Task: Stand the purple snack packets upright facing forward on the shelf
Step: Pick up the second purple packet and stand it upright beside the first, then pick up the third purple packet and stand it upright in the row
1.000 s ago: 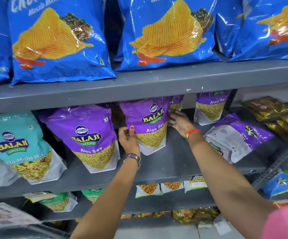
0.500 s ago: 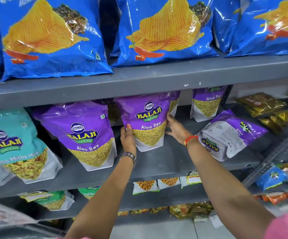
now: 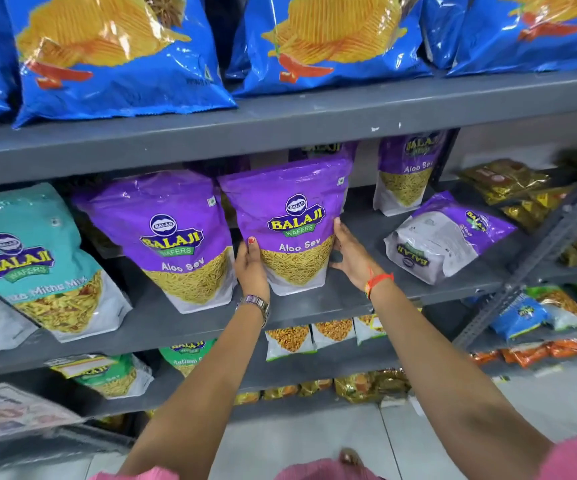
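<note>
A purple Aloo Sev packet [image 3: 290, 216] stands upright, front facing me, on the grey middle shelf [image 3: 332, 299]. My left hand [image 3: 250, 268] presses its lower left edge and my right hand [image 3: 349, 254] its lower right edge. A second purple packet [image 3: 169, 233] stands upright just to the left. Another upright purple packet [image 3: 406, 174] stands further back on the right. One purple packet [image 3: 446, 233] lies flat on its side at the right, back panel showing. More purple packets sit partly hidden behind the held one.
Teal Balaji mix packets [image 3: 27, 258] stand at the left of the same shelf. Blue chip bags [image 3: 114, 53] fill the shelf above. Gold packets [image 3: 508, 185] lie at the far right, beside a diagonal grey brace [image 3: 536, 258]. Smaller snack packs [image 3: 290, 337] sit on the shelves below.
Both hands have drawn the held purple packet forward and a little left toward the shelf front, closer to the neighbouring packet. The camera has come nearer.
</note>
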`<state>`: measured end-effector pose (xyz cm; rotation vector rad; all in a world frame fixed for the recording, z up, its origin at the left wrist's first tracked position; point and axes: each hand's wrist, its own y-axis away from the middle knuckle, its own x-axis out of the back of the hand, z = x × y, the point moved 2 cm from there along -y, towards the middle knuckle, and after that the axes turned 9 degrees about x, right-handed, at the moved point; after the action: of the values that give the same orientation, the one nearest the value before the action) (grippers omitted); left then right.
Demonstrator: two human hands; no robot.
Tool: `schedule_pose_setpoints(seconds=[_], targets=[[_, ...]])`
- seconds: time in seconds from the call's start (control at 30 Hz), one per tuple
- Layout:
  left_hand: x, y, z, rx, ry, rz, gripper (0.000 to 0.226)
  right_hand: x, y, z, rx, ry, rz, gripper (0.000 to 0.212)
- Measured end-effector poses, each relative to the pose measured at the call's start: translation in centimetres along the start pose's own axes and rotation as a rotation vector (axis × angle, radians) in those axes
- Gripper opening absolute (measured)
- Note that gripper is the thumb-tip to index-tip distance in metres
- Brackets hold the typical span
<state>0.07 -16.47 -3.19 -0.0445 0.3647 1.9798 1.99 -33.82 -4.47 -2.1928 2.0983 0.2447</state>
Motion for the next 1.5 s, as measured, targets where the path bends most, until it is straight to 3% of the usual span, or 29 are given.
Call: schedule_pose_setpoints(seconds=[0.17,0.23,0.33,0.43,0.47,0.57,0.67,0.73,0.8,0.87,0.97,1.07,1.2,1.27,1.37,1.43,1.5], targets=[[0.5,0.7,-0.1,-0.013,-0.03,-0.035,0.04,-0.6,1.5,0.2,0.003,0.001,0.047,0.051],[0.6,1.0,-0.6,-0.03,-0.05,-0.061,0.045,-0.8,2.1,-0.2,0.018,-0.016,0.138,0.035],[1.1,2.3,-2.6,-0.096,-0.072,0.07,0.055,-0.2,3.4,-0.4,0.111,-0.085,0.413,0.008],[0.3,6.7,-5.1,-0.1,-0.167,0.24,0.045,3.2,5.0,0.4,0.331,-0.084,0.742,0.012],[-0.6,8.4,-6.2,-0.09,-0.209,0.191,0.037,4.7,5.6,0.4,0.398,-0.036,0.864,0.016],[-4.8,10.2,-9.0,-0.017,-0.287,-0.165,0.024,9.2,7.0,-0.1,0.44,0.129,1.173,0.014],[-10.5,9.6,-8.7,-0.086,-0.461,-0.285,0.026,13.8,7.6,-1.0,0.29,0.239,1.298,0.023],[-14.9,8.6,-7.9,-0.214,-0.502,-0.265,0.025,17.3,7.0,-0.7,0.136,0.204,1.254,0.031],[-19.1,6.6,-7.3,-0.227,-0.543,-0.262,0.027,20.4,5.8,0.0,-0.059,0.161,1.103,0.04],[-22.3,4.0,-6.7,-0.103,-0.606,-0.293,0.03,22.0,5.1,0.9,-0.135,0.062,0.988,0.045],[-26.8,0.9,-6.4,0.02,-0.835,-0.36,0.038,24.1,3.9,1.4,-0.127,-0.011,0.927,0.043],[-29.2,0.2,-6.6,0.136,-0.927,-0.439,0.045,26.2,1.6,3.5,-0.139,-0.079,0.899,0.057],[-30.6,-0.3,-7.7,0.149,-1.058,-0.55,0.058,26.9,1.0,2.8,-0.178,-0.127,0.886,0.026],[-30.9,-0.5,-7.9,0.173,-1.032,-0.53,0.06,27.0,1.1,2.1,-0.176,-0.078,0.866,0.023],[-31.2,-0.6,-8.4,0.194,-0.964,-0.548,0.051,27.1,1.6,0.9,-0.204,0.04,0.807,0.043],[-31.0,-1.2,-9.2,0.213,-0.899,-0.537,0.043,27.4,1.8,0.4,-0.231,0.091,0.799,0.045],[-30.7,-1.3,-9.5,0.227,-0.794,-0.501,0.016,27.5,2.1,0.2,-0.231,0.126,0.839,0.044]])
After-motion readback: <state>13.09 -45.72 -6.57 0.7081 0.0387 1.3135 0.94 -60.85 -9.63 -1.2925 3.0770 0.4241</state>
